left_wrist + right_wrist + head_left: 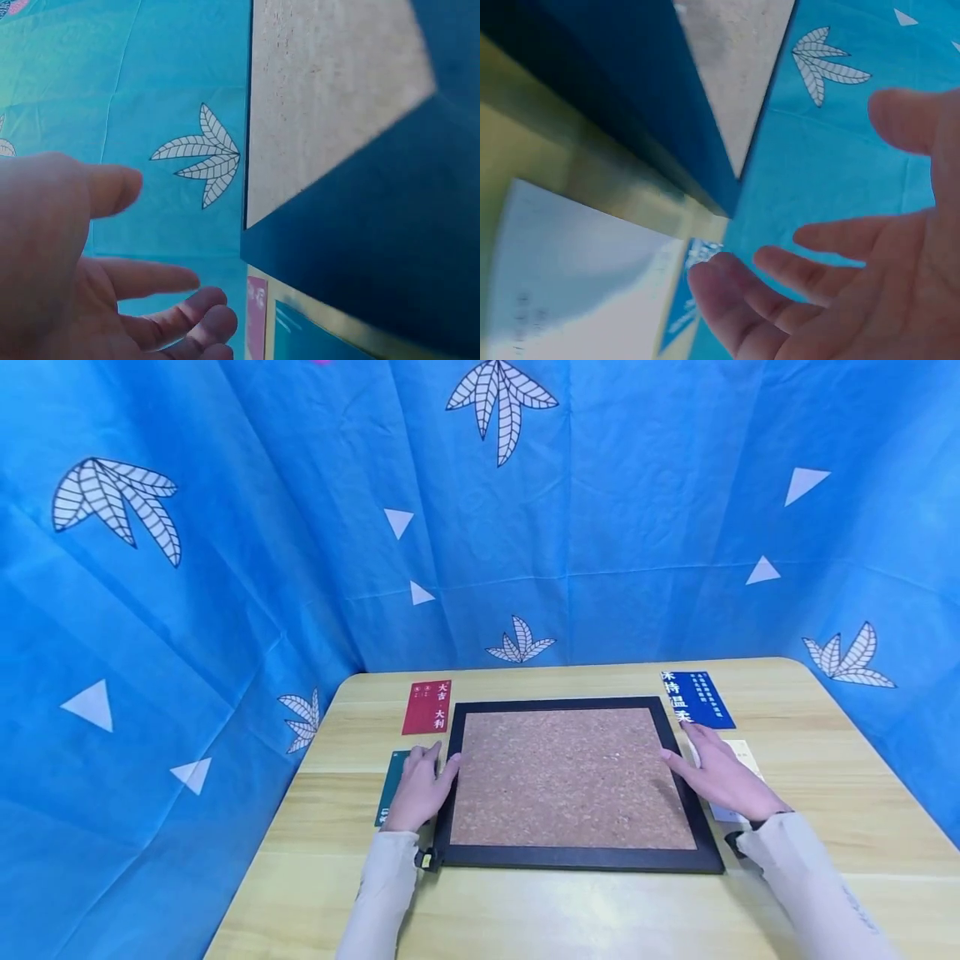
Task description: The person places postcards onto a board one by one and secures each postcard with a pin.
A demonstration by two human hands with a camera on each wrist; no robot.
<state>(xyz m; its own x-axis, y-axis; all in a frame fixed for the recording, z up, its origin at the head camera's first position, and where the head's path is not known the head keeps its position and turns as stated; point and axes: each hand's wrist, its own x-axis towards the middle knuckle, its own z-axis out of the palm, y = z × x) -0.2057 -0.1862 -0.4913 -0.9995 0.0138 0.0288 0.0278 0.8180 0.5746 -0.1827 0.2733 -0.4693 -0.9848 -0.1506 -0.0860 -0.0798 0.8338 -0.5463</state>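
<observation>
A cork board [570, 777] in a black frame [570, 857] lies flat on the wooden table. On its left side my left hand [420, 789] hovers by the frame's edge, thumb toward the frame, fingers relaxed and holding nothing. Opposite it, my right hand [723, 768] is at the right edge, its thumb overlapping the frame in the head view and its fingers loosely spread. Both wrist views show relaxed fingers with nothing in them. A green card [392, 781] is partly behind the left hand; a white card [742, 760] is partly covered by the right.
A red card [426, 707] with white characters lies at the back left of the table [570, 914], and a blue card [701, 699] at the back right. Blue curtains [645, 527] with leaf prints hang behind the table and along its left side.
</observation>
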